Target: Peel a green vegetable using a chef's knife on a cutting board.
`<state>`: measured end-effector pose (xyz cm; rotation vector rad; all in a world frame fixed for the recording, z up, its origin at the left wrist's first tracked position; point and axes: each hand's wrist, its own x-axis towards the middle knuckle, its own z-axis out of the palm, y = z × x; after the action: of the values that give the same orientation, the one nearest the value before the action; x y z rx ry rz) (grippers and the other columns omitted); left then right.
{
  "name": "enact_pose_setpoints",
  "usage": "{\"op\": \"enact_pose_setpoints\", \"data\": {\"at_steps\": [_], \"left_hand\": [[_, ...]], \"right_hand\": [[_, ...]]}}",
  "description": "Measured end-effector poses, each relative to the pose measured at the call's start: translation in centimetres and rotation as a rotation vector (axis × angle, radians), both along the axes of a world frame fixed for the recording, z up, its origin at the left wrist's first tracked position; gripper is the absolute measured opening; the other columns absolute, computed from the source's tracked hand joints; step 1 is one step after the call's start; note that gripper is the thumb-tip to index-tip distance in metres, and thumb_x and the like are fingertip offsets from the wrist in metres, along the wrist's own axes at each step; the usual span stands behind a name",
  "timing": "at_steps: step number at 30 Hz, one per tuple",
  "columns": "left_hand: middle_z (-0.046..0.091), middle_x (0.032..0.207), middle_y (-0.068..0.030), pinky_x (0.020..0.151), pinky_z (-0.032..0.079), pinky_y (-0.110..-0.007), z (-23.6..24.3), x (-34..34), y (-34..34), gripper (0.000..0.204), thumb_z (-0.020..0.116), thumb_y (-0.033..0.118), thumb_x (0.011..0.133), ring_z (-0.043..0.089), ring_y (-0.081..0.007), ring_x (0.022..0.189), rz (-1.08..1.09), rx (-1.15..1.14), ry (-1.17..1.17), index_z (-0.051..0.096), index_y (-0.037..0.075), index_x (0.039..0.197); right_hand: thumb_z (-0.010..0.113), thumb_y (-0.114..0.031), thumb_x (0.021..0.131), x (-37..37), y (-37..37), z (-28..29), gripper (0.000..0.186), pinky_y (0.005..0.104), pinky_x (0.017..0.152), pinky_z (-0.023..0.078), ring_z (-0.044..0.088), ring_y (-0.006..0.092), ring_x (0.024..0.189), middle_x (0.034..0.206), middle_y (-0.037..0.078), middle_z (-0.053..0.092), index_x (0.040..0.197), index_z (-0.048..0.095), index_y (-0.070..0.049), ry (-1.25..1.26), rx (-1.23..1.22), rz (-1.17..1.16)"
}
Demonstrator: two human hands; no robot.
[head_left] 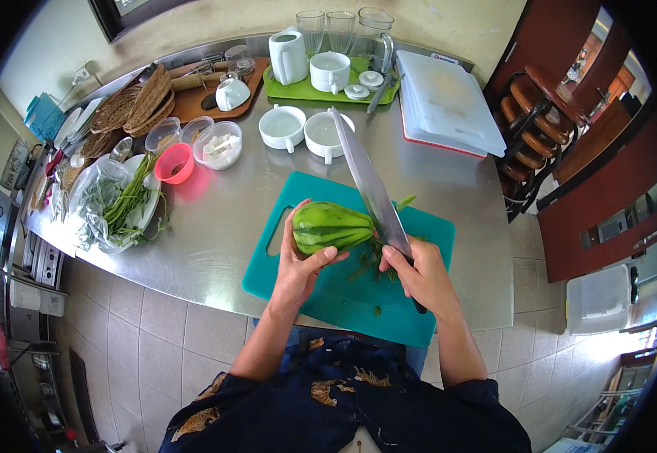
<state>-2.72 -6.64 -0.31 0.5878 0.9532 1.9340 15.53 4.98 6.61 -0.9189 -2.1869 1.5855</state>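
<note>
My left hand (pixel 297 264) is wrapped round a striped green fruit (pixel 328 228) that looks like a partly peeled green papaya, holding it above the teal cutting board (pixel 328 294). In my right hand (pixel 423 278) is the black handle of a large kitchen knife (pixel 368 177). Its long blade points up and away to the left, close beside the narrow right end of the papaya. Thin green peelings (pixel 368 260) lie on the board below, partly hidden by my right hand and the knife.
Two white cups (pixel 282 128) stand beyond the board. A green tray (pixel 298 88) with a jug and glasses sits at the back. Stacked white cutting boards (pixel 449 106) lie at the far right. On the left are leafy greens (pixel 121 200), a pink bowl (pixel 174 164) and baskets (pixel 134 106).
</note>
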Motion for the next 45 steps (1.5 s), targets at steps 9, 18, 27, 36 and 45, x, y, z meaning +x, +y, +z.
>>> {"op": "enact_pose_setpoints", "data": {"at_steps": [9, 18, 27, 36, 45], "left_hand": [[0.057, 0.126, -0.0151, 0.078, 0.064, -0.04, -1.7, -1.3, 0.5, 0.09, 0.086, 0.026, 0.076, 0.067, -0.0325, 0.108, -0.06, 0.011, 0.061, 0.033, 0.007, 0.146], [0.055, 0.128, -0.0136, 0.074, 0.064, -0.042, -1.5, -1.1, 0.7, 0.091, 0.086, 0.022, 0.074, 0.064, -0.0318, 0.113, -0.083, 0.019, 0.074, 0.032, 0.008, 0.146], [0.055, 0.123, -0.0074, 0.096, 0.054, -0.037, -3.0, -2.0, 1.0, 0.088, 0.086, 0.009, 0.072, 0.059, -0.02, 0.113, 0.018, 0.151, 0.294, 0.037, 0.011, 0.146], [0.055, 0.121, -0.0044, 0.097, 0.047, -0.03, -2.3, -1.7, 0.9, 0.083, 0.085, 0.014, 0.075, 0.056, -0.0143, 0.111, 0.04, 0.029, 0.406, 0.04, 0.009, 0.145], [0.057, 0.118, -0.0042, 0.096, 0.048, -0.03, -1.5, -1.4, 0.7, 0.077, 0.084, 0.014, 0.076, 0.057, -0.0138, 0.109, 0.024, -0.018, 0.556, 0.043, 0.01, 0.14]], "right_hand": [[0.06, -0.008, 0.096, 1.2, 1.7, 1.4, 0.037, 0.0337, 0.059, 0.049, 0.061, 0.0162, 0.058, 0.077, 0.007, 0.067, 0.131, 0.055, 0.002, 0.101, 0.048, 0.096], [0.07, -0.004, 0.084, 1.0, 1.3, 1.8, 0.069, 0.0394, 0.063, 0.052, 0.064, 0.0242, 0.065, 0.077, 0.009, 0.063, 0.148, 0.046, -0.008, 0.09, 0.947, 0.194], [0.08, -0.008, 0.066, 1.6, 0.0, -0.1, 0.087, 0.0325, 0.055, 0.053, 0.065, 0.0171, 0.065, 0.075, 0.001, 0.061, 0.147, 0.049, -0.011, -0.06, 1.195, 0.227], [0.077, -0.009, 0.073, 2.1, -0.4, -0.5, 0.079, 0.031, 0.051, 0.051, 0.062, 0.0141, 0.06, 0.07, 0.0, 0.055, 0.148, 0.049, -0.012, -0.047, 1.186, 0.242], [0.07, -0.006, 0.079, 2.3, -0.6, -0.8, 0.067, 0.0305, 0.05, 0.05, 0.06, 0.0128, 0.058, 0.068, 0.001, 0.052, 0.144, 0.053, -0.009, -0.079, 1.225, 0.237]]}}
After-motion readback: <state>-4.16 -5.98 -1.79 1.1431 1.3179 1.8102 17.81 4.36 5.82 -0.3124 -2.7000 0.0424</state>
